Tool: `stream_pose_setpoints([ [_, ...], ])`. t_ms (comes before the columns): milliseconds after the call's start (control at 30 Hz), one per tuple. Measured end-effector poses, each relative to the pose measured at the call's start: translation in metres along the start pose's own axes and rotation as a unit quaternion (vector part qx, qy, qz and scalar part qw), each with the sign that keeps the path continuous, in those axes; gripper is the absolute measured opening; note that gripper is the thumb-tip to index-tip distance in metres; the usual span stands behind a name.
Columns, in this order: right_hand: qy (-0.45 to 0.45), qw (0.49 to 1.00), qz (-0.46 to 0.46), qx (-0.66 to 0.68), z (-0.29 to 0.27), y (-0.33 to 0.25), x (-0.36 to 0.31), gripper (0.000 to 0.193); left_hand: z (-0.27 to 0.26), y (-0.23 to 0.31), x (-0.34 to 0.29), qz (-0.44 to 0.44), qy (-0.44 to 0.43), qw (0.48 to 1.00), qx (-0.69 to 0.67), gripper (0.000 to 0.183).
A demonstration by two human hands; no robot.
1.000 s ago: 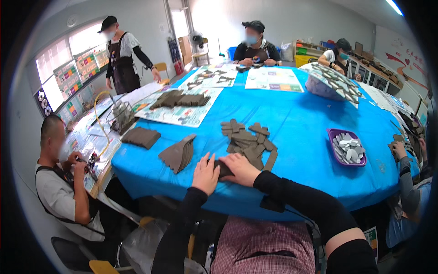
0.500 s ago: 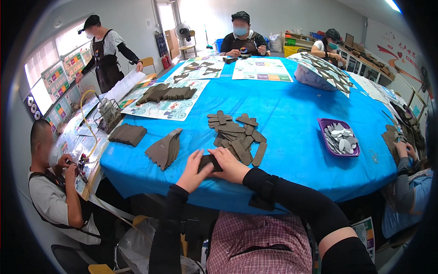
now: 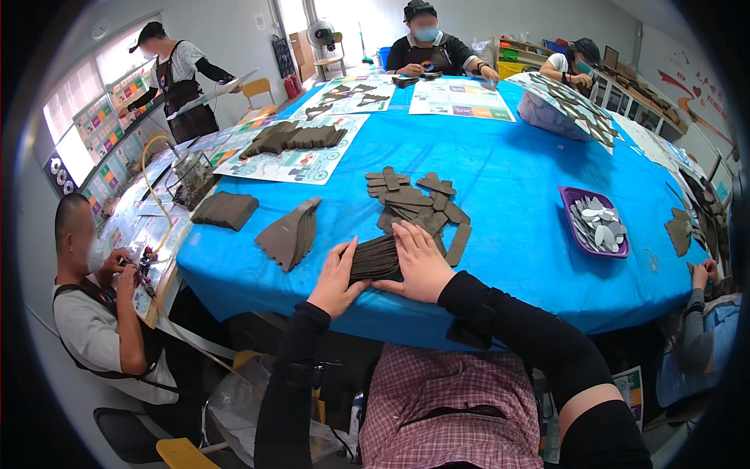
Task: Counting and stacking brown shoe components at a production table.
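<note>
Between my two hands sits a tight stack of dark brown strips [image 3: 375, 258], at the table's near edge. My left hand [image 3: 336, 278] closes on the stack's left end. Pressed to its right end is my right hand [image 3: 422, 264], fingers over the far side and thumb at the near side. Just beyond lies a loose pile of brown round-ended strips [image 3: 412, 202]; the right fingers are close to it. A fanned stack of brown flared pieces [image 3: 291, 234] stands to the left, beside a neat brown block of stacked pieces [image 3: 224, 211].
A purple basket [image 3: 619, 248] of pale grey ovals stands on the blue-covered table [image 3: 500, 187] at right. Printed boards [image 3: 293, 160] with brown pieces lie at far left. One tilted board [image 3: 574, 105] rests on a bag. Several co-workers sit or stand around.
My hands have moved apart, with more of the strip stack showing between them. The view has shifted slightly. At the far left, a standing person now holds up a board.
</note>
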State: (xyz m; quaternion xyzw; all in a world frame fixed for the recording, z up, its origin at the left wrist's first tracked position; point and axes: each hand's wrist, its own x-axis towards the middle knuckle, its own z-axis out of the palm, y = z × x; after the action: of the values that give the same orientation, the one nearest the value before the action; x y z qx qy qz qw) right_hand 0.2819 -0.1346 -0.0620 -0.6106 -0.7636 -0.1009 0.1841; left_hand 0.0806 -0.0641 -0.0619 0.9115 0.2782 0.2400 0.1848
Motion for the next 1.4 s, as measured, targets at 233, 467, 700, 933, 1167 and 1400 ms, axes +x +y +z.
stream_pose_setpoints([
  [233, 0.013, 0.999, -0.029, 0.013, 0.003, 0.012, 0.000, 0.096, 0.003, -0.010, -0.001, -0.020, 0.009, 0.996, -0.085, 0.081],
  [467, 0.040, 0.999, -0.010, -0.005, 0.004, 0.007, 0.005, 0.098, 0.003, -0.012, 0.003, -0.019, -0.016, 0.994, -0.106, 0.082],
  [700, 0.019, 1.000, -0.005, -0.013, 0.005, 0.011, 0.006, 0.097, 0.004, -0.018, 0.003, -0.032, -0.021, 0.990, -0.139, 0.078],
  [933, 0.043, 0.999, -0.007, 0.003, 0.012, 0.010, 0.007, 0.096, 0.001, -0.013, 0.004, -0.023, -0.027, 0.989, -0.143, 0.078],
  [1167, 0.011, 0.997, -0.041, 0.065, 0.004, 0.020, 0.018, 0.082, 0.000, -0.014, 0.002, -0.021, -0.014, 0.990, -0.139, 0.078],
  [1400, 0.054, 0.992, -0.065, 0.097, 0.005, 0.015, 0.017, 0.059, -0.009, -0.016, -0.002, -0.017, -0.021, 0.999, -0.030, 0.072],
])
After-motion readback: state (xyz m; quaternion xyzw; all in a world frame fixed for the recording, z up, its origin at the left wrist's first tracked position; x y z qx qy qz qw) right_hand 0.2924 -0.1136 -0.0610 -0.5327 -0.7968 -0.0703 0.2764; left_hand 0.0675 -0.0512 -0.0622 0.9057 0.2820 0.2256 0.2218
